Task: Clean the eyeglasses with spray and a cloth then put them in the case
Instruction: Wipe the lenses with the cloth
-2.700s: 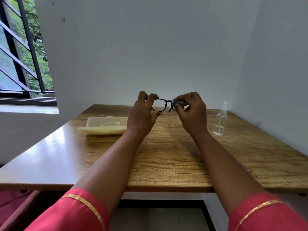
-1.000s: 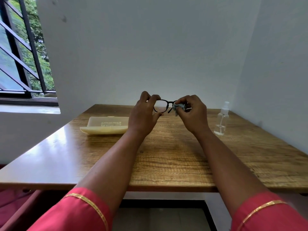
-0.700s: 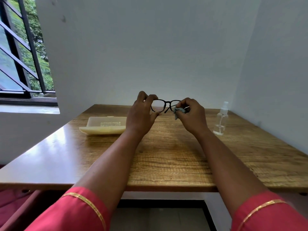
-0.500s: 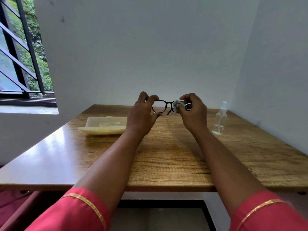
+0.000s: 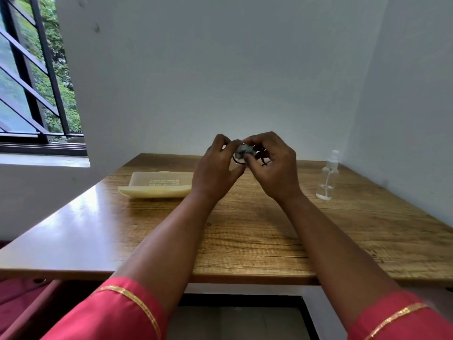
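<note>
Eyeglasses (image 5: 261,158) held up over the table (image 5: 245,236), 12 o'clock, between both hands. Left hand (image 5: 215,168) pinches the frame's left end; right hand (image 5: 274,165) pinches the cloth (image 5: 244,150) onto a lens. Case (image 5: 157,185) at 10 o'clock, spray bottle (image 5: 327,177) at 2 o'clock, both well apart from hands. Bare table toward the near edge.

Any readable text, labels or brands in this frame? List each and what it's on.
Glasses case: two short lines of pale print on the lid, too small and blurred to read.
Spray bottle: no label or print visible.
Nothing else in view carries text.
</note>
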